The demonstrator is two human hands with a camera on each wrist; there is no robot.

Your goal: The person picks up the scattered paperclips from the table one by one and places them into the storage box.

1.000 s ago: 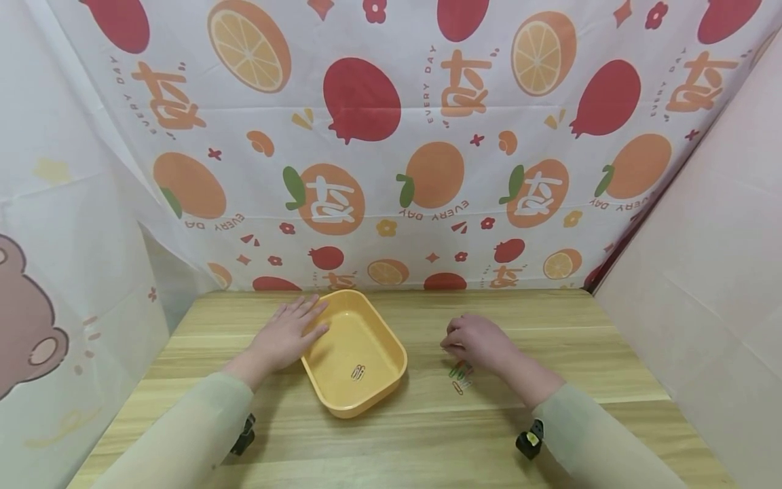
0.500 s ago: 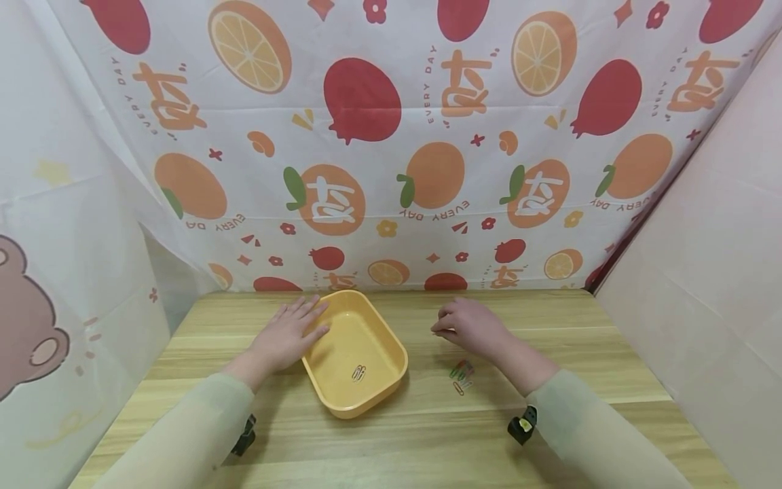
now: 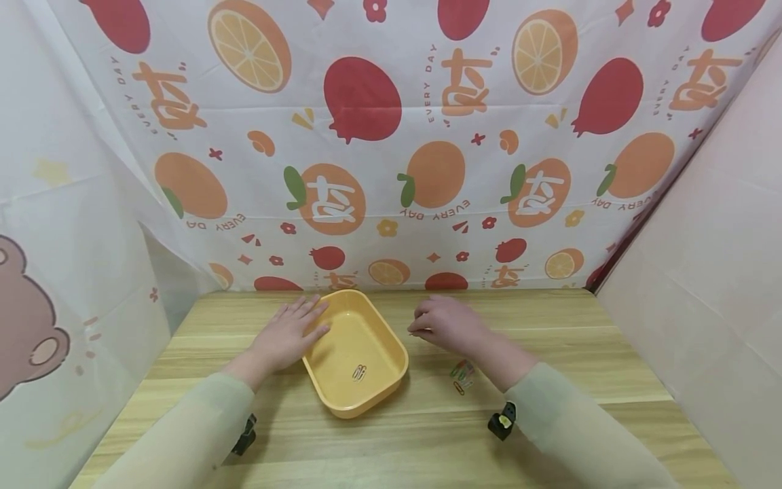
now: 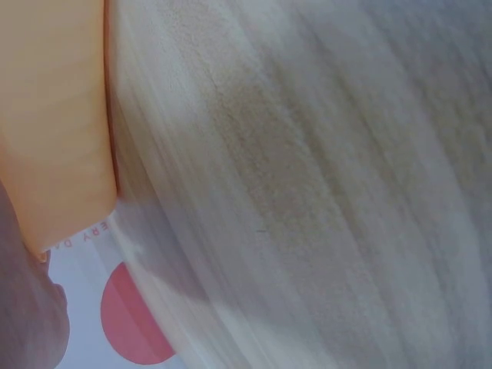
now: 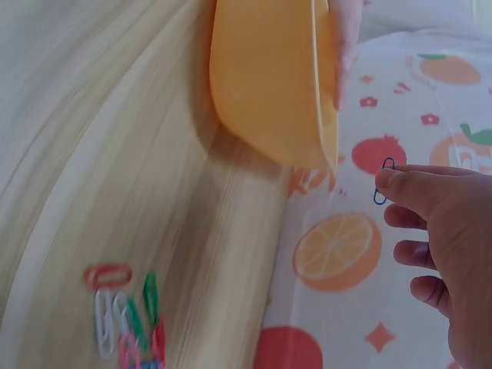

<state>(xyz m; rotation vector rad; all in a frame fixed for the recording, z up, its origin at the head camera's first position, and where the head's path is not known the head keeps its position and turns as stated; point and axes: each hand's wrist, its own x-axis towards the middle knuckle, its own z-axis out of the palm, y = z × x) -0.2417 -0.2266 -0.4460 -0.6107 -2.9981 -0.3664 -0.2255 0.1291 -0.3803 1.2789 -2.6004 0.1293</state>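
Between thumb and forefinger my right hand (image 3: 451, 326) pinches a blue paper clip (image 5: 380, 196), plain in the right wrist view. That hand is just right of a yellow tray (image 3: 391, 390), above the table. My left hand (image 3: 286, 336) lies with fingers spread over the tray's left rim, touching it. A few paper clips (image 3: 358, 372) lie together on the tray's floor. To the right, a small pile of coloured paper clips (image 5: 108, 319), among them red, white, green and pink ones, lies on the table. In the left wrist view only part of the left hand (image 4: 31, 307) shows beside the tray.
The wooden table (image 3: 391, 451) ends at the back against a hanging white cloth (image 3: 391, 224) printed with fruit. Pale cloth also hangs at the left (image 3: 91, 204) and right sides. A black wrist camera (image 3: 502, 421) sits under the right sleeve.
My right hand has risen away from the paper clip pile and moved left toward the tray, carrying a clip. The left hand and the tray have stayed in place.
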